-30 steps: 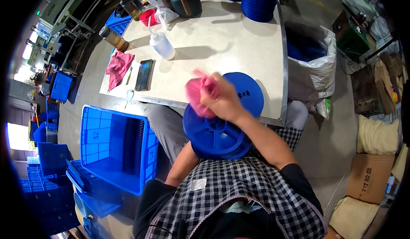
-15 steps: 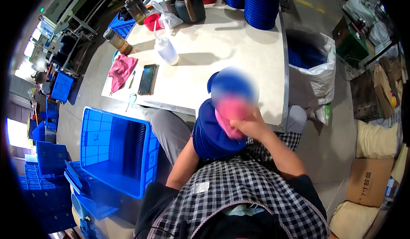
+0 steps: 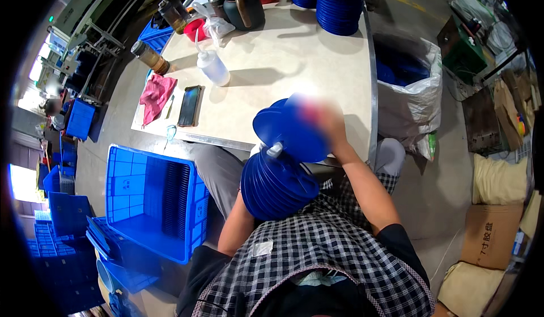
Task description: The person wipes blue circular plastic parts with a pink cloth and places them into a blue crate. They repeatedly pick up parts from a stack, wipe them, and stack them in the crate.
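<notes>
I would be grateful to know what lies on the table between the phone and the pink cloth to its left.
In the head view, a slim, pale item lies between the phone and the cloth; it is too small to identify.

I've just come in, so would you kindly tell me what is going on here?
A person's blurred right hand is at a blue disc with what looks like a pink cloth. A stack of blue discs lies close to the checked apron; the left forearm runs behind it, so that hand's grip cannot be told. A squeeze bottle and a phone are on the table.
</notes>
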Demonstrator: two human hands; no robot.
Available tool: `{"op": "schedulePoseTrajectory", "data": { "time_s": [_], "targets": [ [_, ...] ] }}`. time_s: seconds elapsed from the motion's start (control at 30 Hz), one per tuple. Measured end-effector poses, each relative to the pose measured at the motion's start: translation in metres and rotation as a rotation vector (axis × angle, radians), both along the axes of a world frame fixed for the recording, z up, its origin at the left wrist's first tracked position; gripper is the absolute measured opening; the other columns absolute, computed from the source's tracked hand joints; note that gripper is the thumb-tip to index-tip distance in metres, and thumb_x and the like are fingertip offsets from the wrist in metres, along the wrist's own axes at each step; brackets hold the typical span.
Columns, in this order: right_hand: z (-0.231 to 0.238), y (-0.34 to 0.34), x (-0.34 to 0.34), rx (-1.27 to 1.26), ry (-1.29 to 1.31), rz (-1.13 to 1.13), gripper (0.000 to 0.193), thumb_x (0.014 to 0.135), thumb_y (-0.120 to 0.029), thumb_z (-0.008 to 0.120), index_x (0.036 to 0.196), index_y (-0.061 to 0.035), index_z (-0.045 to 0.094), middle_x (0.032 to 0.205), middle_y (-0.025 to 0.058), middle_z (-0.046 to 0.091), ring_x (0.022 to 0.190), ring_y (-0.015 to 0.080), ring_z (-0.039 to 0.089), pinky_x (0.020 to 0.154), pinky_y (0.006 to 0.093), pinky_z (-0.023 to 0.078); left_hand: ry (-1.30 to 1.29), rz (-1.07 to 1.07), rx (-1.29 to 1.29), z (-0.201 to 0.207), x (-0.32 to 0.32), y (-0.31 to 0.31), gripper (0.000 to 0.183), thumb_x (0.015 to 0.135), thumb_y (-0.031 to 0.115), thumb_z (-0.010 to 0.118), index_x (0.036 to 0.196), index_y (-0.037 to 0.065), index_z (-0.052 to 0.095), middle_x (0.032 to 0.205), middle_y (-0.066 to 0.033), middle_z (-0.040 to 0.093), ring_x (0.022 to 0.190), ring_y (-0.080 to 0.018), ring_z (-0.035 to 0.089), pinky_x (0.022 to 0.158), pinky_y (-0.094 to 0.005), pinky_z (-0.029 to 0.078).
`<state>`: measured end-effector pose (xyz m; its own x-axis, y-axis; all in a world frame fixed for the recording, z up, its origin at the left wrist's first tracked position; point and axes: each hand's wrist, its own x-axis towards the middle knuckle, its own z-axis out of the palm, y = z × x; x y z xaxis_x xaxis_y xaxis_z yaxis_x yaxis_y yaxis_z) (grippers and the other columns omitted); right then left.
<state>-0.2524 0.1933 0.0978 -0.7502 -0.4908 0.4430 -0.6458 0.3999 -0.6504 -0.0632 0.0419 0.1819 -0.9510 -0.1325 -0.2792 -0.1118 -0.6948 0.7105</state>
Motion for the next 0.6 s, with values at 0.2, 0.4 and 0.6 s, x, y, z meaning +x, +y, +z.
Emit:
{"op": "schedulePoseTrajectory", "data": {
  "time_s": [0.2,0.4,0.6],
  "targets": [
    [0.011,0.001,0.029,0.014,0.041,-0.019,0.025,0.087,-0.025,0.068,0.104,-0.0094,0.058,0.097,0.0102,0.061,0.095,0.0291,0.063,0.075,0.0401,0.055,-0.041,0.029,-0.390,-0.049,0.014,-0.029,0.038,0.086,0.016,0.082,0.117,0.003,0.063,0.105,-0.0011,0.066,0.090,-0.0116,0.064,0.080,-0.0270,0.055],
    [0.063,-0.002,0.071,-0.124,0.408,0.358,0.020,0.077,-0.014,0.075,0.089,-0.0072,0.060,0.085,0.0073,0.058,0.082,0.0281,0.062,0.072,0.0367,0.051,0.226,0.133,0.362,-0.124,0.010,-0.040,0.019,0.097,0.016,0.062,0.108,0.001,0.060,0.106,-0.0102,0.067,0.099,-0.0161,0.064,0.088,-0.0276,0.054],
    [0.051,0.003,0.076,-0.111,0.215,0.317,0.028,0.076,-0.021,0.080,0.089,-0.0059,0.060,0.089,0.0100,0.059,0.084,0.0311,0.060,0.074,0.0409,0.050,0.023,0.494,-0.278,-0.057,-0.012,-0.016,0.066,0.093,-0.001,0.064,0.151,0.006,0.033,0.096,-0.0088,0.066,0.071,-0.0126,0.064,0.070,-0.0247,0.060]
  ]
}}
